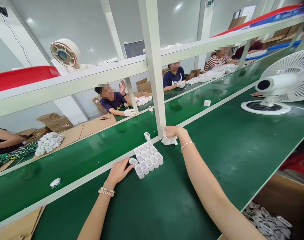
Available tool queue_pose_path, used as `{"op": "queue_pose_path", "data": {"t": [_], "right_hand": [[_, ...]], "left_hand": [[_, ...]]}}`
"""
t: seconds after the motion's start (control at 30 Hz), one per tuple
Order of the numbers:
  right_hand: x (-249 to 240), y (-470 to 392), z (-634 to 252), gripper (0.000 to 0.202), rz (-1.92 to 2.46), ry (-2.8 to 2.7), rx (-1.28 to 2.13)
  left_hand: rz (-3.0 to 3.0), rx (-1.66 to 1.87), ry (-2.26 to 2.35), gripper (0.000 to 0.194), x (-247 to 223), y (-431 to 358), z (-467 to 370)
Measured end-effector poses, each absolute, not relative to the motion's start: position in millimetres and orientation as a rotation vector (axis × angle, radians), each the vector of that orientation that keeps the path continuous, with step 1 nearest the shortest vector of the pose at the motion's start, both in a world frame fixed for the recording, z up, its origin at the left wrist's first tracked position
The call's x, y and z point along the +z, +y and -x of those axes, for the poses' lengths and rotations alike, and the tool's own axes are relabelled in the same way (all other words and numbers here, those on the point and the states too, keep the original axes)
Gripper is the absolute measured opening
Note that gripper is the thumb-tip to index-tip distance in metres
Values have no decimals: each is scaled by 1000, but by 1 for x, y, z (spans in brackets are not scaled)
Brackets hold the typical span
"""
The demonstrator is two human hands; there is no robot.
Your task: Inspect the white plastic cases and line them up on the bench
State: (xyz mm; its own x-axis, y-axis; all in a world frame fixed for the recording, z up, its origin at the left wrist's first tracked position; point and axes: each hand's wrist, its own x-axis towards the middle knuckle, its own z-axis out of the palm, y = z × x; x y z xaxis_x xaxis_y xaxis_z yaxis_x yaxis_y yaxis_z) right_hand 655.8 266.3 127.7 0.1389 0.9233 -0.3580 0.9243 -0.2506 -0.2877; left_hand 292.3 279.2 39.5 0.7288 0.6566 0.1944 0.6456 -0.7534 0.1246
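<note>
The green surface [147, 213] fills the foreground, its near edge slanting away at lower right. Past a pale rail [79, 183] along the far edge lies the green belt [99, 140]. A post [154, 83] rises at the rail, just beside the right hand [171, 131], and limits room on that side. Well to the right stands a white fan [276, 83], with a broad stretch of green between its base and the right forearm. The small white cups [150, 160] stand in a tight block on the surface between the hands, near the rail, mouths up; open room spreads on the near side between the forearms. The right grip is closed around a crumpled tissue [169, 141] by the post's foot. The left hand [120, 171], thumb and forefinger slightly apart, touches a tilted cup [133, 161] at the block's left end; whether that grip holds it firmly, I cannot tell
</note>
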Motion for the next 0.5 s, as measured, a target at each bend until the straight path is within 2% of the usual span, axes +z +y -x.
{"op": "queue_pose_path", "data": {"t": [0.5], "right_hand": [[130, 267, -665, 15, -2402, 1955, -780]], "left_hand": [[-2871, 301, 1106, 47, 42, 276, -293]]}}
